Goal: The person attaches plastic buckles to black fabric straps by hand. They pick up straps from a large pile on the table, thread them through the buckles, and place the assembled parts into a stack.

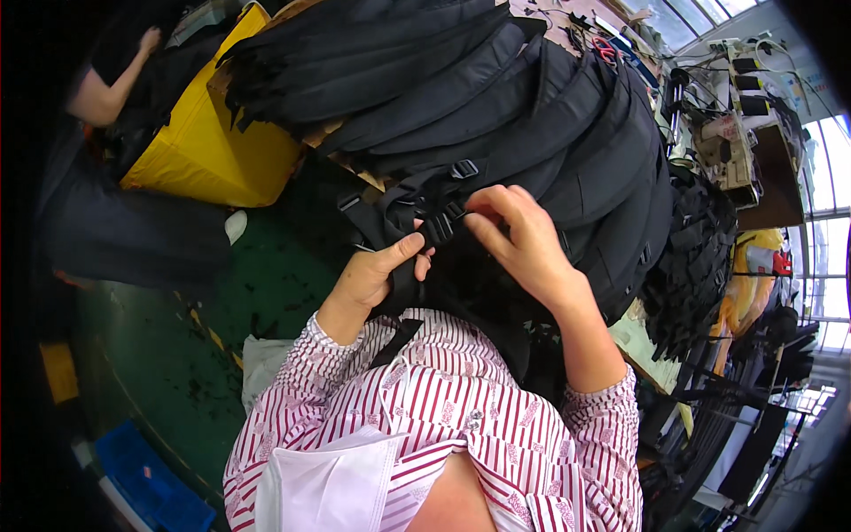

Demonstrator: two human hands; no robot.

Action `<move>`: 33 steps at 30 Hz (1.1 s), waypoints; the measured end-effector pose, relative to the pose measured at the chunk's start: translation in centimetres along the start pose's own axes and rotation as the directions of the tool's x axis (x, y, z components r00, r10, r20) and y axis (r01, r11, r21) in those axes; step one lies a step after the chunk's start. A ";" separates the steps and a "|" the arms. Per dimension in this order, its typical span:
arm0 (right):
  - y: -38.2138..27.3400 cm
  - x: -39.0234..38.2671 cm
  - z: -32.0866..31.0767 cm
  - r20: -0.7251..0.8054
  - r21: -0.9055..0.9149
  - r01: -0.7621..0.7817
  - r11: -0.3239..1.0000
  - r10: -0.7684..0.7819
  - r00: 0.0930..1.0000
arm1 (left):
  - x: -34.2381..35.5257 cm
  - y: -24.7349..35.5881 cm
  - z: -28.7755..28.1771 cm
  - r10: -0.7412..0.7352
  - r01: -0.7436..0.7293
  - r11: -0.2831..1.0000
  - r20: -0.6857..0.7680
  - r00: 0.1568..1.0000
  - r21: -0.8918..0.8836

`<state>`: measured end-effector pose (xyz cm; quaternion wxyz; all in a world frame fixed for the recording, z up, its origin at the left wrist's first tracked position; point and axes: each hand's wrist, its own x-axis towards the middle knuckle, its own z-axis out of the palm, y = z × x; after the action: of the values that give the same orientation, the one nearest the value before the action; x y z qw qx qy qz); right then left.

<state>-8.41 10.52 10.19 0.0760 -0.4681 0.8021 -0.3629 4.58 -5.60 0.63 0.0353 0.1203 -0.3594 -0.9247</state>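
My left hand [381, 268] is closed on a black plastic strap buckle [440, 225], thumb on top, with black webbing bunched around it. My right hand [525, 244] comes from the right, its thumb and forefinger pinched at the buckle's right edge. Whatever lies between those fingertips is too small to make out. Just above, another black buckle [464, 168] hangs on webbing. Behind both hands rises a big pile of padded black shoulder straps [496, 106], their webbing tails dangling toward me.
A yellow sheet-like container [213, 146] stands at the far left, near another person's arm [115, 89]. A blue crate [151, 474] sits on the green floor [177, 381] at lower left. Along the right are a heap of black straps [691, 257] and machinery [731, 151].
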 end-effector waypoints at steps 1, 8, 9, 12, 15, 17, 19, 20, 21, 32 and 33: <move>0.8 0.0 -0.4 0.003 -0.140 0.086 0.986 -0.087 0.996 | 0.1 0.0 0.0 0.005 -0.005 1.000 -0.004 1.000 -0.003; 2.2 -0.4 1.3 0.342 -0.484 0.335 0.808 -0.178 0.923 | 1.3 -0.5 0.0 0.067 -0.063 0.996 -0.075 0.995 0.064; 2.0 -0.1 1.1 0.408 -0.473 0.352 0.808 -0.153 0.900 | 1.4 -0.4 0.0 0.071 -0.066 0.996 -0.077 0.995 0.065; 1.9 0.3 1.8 0.471 -0.461 0.355 0.813 -0.115 0.875 | 1.7 -0.4 -0.1 0.103 -0.097 0.990 -0.051 0.993 0.098; 1.4 0.9 2.7 0.563 -0.523 0.403 0.751 -0.052 0.825 | 2.0 -0.7 -0.3 0.119 -0.112 0.987 -0.056 0.991 0.119; 1.7 1.3 3.0 0.604 -0.553 0.481 0.681 -0.070 0.794 | 2.1 -0.6 -0.3 0.152 -0.142 0.976 -0.050 0.987 0.166; 2.0 1.4 2.8 0.583 -0.484 0.456 0.747 -0.113 0.805 | 2.1 -0.3 -0.4 0.150 -0.139 0.979 -0.064 0.987 0.146; 2.3 1.4 2.6 0.554 -0.412 0.425 0.806 -0.149 0.819 | 2.2 -0.1 -0.4 0.144 -0.134 0.983 -0.074 0.987 0.127; 2.6 1.8 2.4 0.558 -0.409 0.431 0.804 -0.153 0.816 | 2.1 0.0 -0.4 0.149 -0.138 0.982 -0.079 0.986 0.125; 4.2 3.2 0.7 0.434 0.483 -0.487 0.728 0.284 0.855 | 2.5 0.8 -0.1 0.078 -0.077 0.997 -0.071 0.994 0.023; 4.4 3.2 0.8 0.442 0.531 -0.501 0.684 0.280 0.852 | 2.5 0.8 0.0 0.079 -0.077 0.997 -0.073 0.994 0.023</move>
<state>-12.90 8.83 7.42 0.4356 -0.2836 0.6917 -0.5013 2.14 -6.57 0.61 0.0834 0.1407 -0.3715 -0.9139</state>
